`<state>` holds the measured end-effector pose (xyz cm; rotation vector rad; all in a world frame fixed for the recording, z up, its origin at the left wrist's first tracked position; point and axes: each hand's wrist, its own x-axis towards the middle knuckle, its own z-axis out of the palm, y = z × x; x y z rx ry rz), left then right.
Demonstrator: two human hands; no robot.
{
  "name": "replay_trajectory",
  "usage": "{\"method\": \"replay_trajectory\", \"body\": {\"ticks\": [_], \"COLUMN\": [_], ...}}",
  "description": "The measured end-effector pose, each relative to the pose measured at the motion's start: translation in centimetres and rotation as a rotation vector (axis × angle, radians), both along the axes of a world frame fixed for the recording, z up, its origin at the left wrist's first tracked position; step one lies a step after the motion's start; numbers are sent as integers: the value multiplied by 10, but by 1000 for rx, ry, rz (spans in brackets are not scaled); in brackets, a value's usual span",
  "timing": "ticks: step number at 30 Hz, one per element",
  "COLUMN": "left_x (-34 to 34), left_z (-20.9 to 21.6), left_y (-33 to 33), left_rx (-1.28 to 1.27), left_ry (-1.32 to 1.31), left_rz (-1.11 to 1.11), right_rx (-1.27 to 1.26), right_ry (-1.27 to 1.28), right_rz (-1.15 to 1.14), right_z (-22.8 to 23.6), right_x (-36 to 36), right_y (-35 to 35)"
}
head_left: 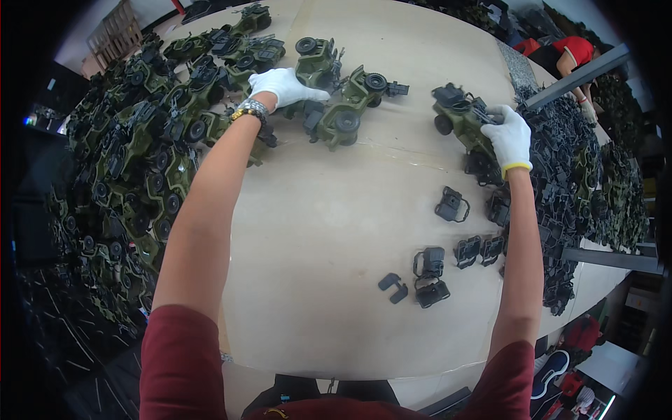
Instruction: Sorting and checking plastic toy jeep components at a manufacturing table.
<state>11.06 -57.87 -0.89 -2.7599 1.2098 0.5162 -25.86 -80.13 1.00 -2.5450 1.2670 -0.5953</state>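
My left hand (285, 89), in a white glove with a metal-banded watch at the wrist, reaches among green toy jeeps at the far left of the table. Its thumb points right, lying over the gap beside a toy jeep (316, 63); the other fingers are partly hidden. Two more jeeps, one of them a green jeep (341, 120), stand just right of it. At the far right my right hand (509, 138), also gloved in white, has its fingers closed on the side of another toy jeep (465, 124), which rests on the table.
A large heap of green toy jeeps (140, 154) covers the left side. Black plastic frame parts (553, 189) pile up at the right, with several loose black parts (430, 262) nearer me. Grey metal bars (577, 77) jut in. Another person (570, 59) in red bends over at the far right.
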Motion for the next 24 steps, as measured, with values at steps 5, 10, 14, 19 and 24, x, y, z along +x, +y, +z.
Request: {"method": "replay_trajectory", "body": {"ticks": [5, 10, 14, 19, 24], "left_x": [-13, -43, -67, -76, -58], "left_z": [5, 5, -9, -7, 11], "left_y": [2, 32, 65, 120, 189], "left_rx": [44, -31, -171, -210, -361], "left_ry": [42, 10, -92, -88, -87], "left_rz": [24, -126, -164, -246, -292], "right_rx": [870, 1099, 1285, 1383, 1449], "right_ry": [-786, -668, -323, -368, -666], "right_rz": [-92, -134, -43, -16, 173], "right_z": [-26, -59, -77, -106, -118], "right_x": [-4, 46, 43, 12, 18], "right_y": [39, 116, 144, 207, 295]}}
